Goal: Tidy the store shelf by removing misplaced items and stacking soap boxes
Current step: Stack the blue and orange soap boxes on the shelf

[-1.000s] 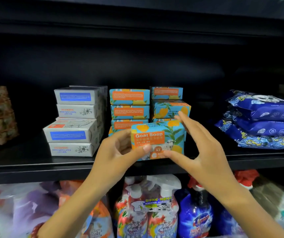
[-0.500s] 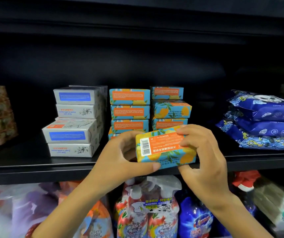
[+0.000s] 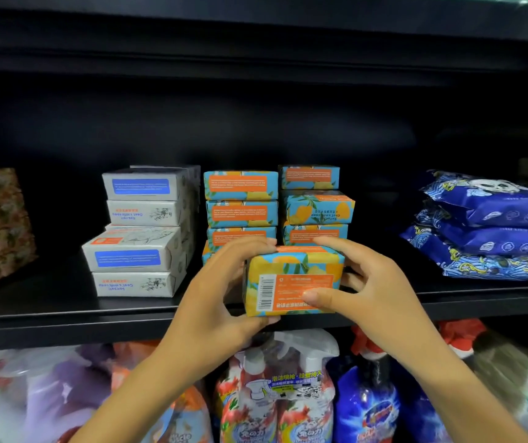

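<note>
Orange-and-blue soap box (image 3: 291, 279): held between both my hands at the front edge of the shelf (image 3: 64, 318), barcode face toward me, print upside down.
Left grip (image 3: 221, 292): curled round the box's left end, fingers on top, thumb underneath.
Right grip (image 3: 374, 292): closed on the right end, thumb pressed on the orange label, fingers over the top.
Matching stacks (image 3: 241, 199): two columns just behind the box.
White soap boxes (image 3: 141, 231): stacked to the left.
Blue packets (image 3: 486, 225): piled well to the right.

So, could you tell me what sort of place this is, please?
Most likely a shop aisle: stacked soap boxes on a black shelf, blue packets beside them, spray bottles below.
</note>
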